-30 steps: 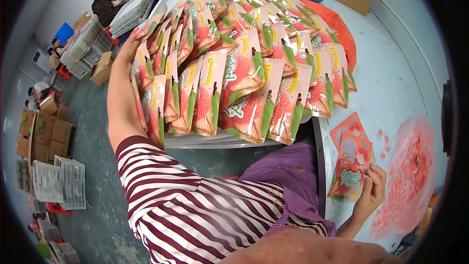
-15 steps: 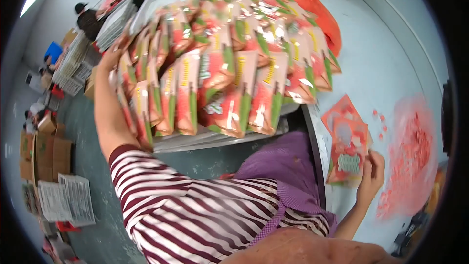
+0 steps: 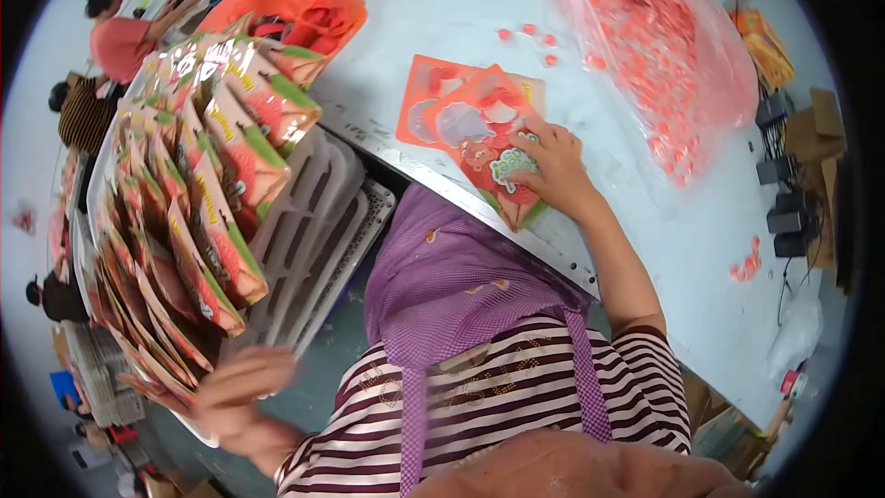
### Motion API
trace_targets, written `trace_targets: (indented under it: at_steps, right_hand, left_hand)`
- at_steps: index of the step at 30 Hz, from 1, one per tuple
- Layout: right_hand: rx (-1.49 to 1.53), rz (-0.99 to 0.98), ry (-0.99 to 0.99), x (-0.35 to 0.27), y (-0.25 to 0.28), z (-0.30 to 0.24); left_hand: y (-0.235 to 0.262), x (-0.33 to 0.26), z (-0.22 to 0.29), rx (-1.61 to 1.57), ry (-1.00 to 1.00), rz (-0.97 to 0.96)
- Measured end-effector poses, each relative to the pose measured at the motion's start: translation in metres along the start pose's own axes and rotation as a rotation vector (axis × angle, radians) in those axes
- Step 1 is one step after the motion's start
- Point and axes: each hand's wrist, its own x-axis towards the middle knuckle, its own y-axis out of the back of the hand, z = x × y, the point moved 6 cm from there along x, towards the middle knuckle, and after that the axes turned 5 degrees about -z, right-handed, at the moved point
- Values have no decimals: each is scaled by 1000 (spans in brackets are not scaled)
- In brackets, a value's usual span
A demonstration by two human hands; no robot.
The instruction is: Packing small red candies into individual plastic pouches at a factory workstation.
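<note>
My right hand (image 3: 553, 161) lies with spread fingers on a flat, empty-looking red snack pouch (image 3: 489, 143) with a green lower edge. Under and beside it another red pouch (image 3: 419, 120) rests on the white table. My left hand (image 3: 247, 397), smeared by motion, is beside the near end of a crate heaped with filled pouches (image 3: 198, 212). Its fingers look stretched out, and nothing shows in them. The heaped pouches stand on edge in rows, glossy pink and green.
A clear bag of small red-wrapped pieces (image 3: 645, 46) lies at the back right of the table (image 3: 645, 249). An orange-red bag (image 3: 295, 5) sits behind the heap. Stacked white plastic crates (image 3: 318, 221) stand against the table edge. Black boxes (image 3: 788, 212) line the right side. Other people work far left.
The view has swung toward the table. My left hand has come away from the heap's far-left side to its near end. My right hand has moved from the pouches' edge onto the top one.
</note>
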Motion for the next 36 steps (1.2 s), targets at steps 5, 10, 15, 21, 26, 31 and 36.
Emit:
trace_targets:
  at_steps: [5, 10, 15, 21, 26, 31, 36]
  right_hand:
    - [220, 153, -126, -8, 27, 3]
    - [720, 86, -33, -4, 21, 14]
    - [531, 212, 270, -9, 41, -14]
    - [432, 587, -94, -11, 51, 22]
    - [1390, -71, -420, -4, 2, 33]
    - [1368, -78, -368, -4, 5, 24]
    - [1314, -106, -399, -6, 1, 13]
  left_hand:
    - [-119, 74, -108, 197, 329, -406]
    - [-156, 138, -172, 573, 124, -242]
    - [-131, 169, -224, 256, 458, -83]
    - [-106, 120, -291, -174, 864, 126]
    - [-100, 106, -299, -465, 812, 323]
    - [-100, 106, -297, -406, 800, 363]
    - [-136, 138, -211, 440, 342, 114]
